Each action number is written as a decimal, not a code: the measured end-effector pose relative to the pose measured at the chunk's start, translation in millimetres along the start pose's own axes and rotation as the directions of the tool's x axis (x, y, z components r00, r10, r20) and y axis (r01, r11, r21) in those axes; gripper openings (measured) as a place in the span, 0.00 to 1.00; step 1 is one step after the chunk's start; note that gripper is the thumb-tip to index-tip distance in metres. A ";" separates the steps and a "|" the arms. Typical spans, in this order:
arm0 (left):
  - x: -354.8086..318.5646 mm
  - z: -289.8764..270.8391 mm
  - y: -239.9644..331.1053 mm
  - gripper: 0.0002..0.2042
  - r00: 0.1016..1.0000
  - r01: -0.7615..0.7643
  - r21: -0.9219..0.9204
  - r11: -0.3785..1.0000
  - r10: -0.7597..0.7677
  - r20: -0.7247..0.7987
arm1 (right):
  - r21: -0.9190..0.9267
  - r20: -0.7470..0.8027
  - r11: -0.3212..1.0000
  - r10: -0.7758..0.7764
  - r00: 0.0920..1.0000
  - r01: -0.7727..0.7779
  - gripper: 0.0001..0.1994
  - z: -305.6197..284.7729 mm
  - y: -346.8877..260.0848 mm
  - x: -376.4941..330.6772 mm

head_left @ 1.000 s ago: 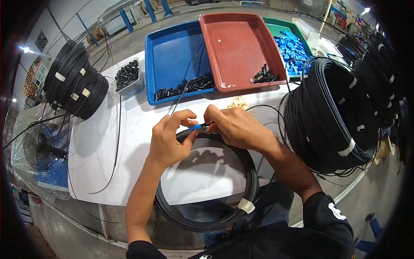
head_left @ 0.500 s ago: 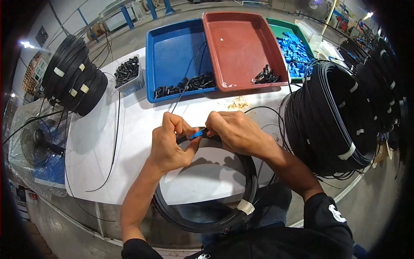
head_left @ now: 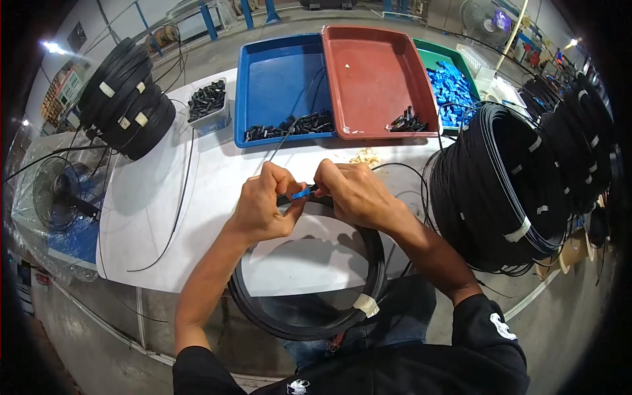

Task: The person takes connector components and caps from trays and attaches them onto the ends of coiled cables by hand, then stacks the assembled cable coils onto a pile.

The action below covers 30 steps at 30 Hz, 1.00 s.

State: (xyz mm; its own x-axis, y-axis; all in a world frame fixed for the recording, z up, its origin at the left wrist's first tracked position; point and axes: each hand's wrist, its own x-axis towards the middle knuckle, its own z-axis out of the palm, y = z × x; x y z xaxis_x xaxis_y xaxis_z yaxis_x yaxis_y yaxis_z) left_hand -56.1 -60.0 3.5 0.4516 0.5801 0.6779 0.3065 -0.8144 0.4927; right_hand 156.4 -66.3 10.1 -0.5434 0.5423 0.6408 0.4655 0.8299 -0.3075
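Over a coil of black cable (head_left: 376, 263), my two hands meet at a small blue connector (head_left: 301, 193). My left hand (head_left: 266, 204) is closed, its thumb and index finger pinching the blue connector. Close against it, my right hand (head_left: 359, 192) is closed on a short black piece at the connector's right end; the fingers partly hide it, so I cannot tell whether it is a cable end or a fitting. A thin black cable (head_left: 401, 164) curves out on the far side of my right hand. The coil carries a pale tape band and overhangs the table's near edge.
Beyond my hands stand a blue tray (head_left: 283, 72) and a red tray (head_left: 375, 72) with black parts, and a green tray (head_left: 421, 49) of blue connectors. A clear tub (head_left: 210, 120) holds black pieces. Large cable coils rise at left (head_left: 125, 105) and right (head_left: 484, 191).
The whole view has shifted a little, the trays sitting slightly higher and farther right. Both hands keep their hold at the blue connector, with only slight movement of the fingers.
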 end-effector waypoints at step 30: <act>12.0 -12.1 -3.8 0.07 0.955 -0.166 0.461 0.872 0.024 0.297 | 0.058 0.077 0.996 0.060 0.995 -0.064 0.12 -1.6 4.7 -1.7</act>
State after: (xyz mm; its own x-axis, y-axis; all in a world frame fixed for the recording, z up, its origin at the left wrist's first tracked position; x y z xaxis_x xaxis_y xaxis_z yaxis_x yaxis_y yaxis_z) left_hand -62.0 -49.8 16.4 0.6873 0.5295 0.4971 0.5789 -0.8128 0.0654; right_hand 160.6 -63.6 8.7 -0.5669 0.5992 0.5653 0.4582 0.7996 -0.3881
